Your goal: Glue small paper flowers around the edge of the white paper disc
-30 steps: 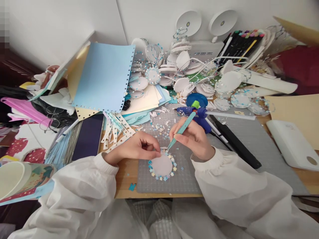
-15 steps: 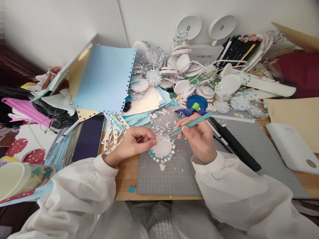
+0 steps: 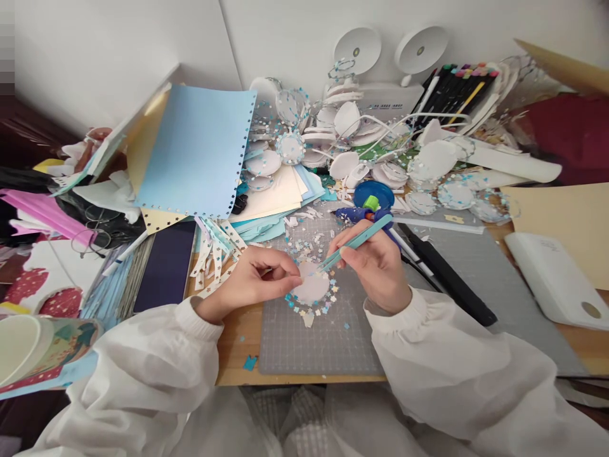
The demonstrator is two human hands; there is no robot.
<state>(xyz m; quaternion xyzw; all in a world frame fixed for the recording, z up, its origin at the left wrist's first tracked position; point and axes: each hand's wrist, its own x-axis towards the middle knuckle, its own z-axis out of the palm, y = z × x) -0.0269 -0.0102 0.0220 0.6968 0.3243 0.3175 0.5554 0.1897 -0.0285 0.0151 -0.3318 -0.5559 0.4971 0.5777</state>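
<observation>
A white disc (image 3: 311, 285) ringed by small blue, white and cream stars lies over the grey cutting mat (image 3: 318, 355). At the disc's left edge, my left hand (image 3: 266, 276) is closed with thumb and forefinger pinched; what is between them is too small to make out. My right hand (image 3: 373, 260) grips teal tweezers (image 3: 364, 240), their tips over the upper right part of the disc. Just below the disc's ring sits a cream scrap (image 3: 309, 318). Loose paper stars (image 3: 309, 244) are scattered above the disc.
Behind are a blue glue gun (image 3: 354, 214), a blue round dish (image 3: 373, 192) and a pile of white discs with star wires (image 3: 347, 120). Blue card (image 3: 197, 149) and a dark phone (image 3: 164, 270) are left. A black tool (image 3: 447, 279) and a white device (image 3: 559, 276) are right.
The tweezers in my right hand have moved slightly left and down, their tips now over the disc. My left hand keeps its pinch at the disc's edge. The whole view has shifted slightly.
</observation>
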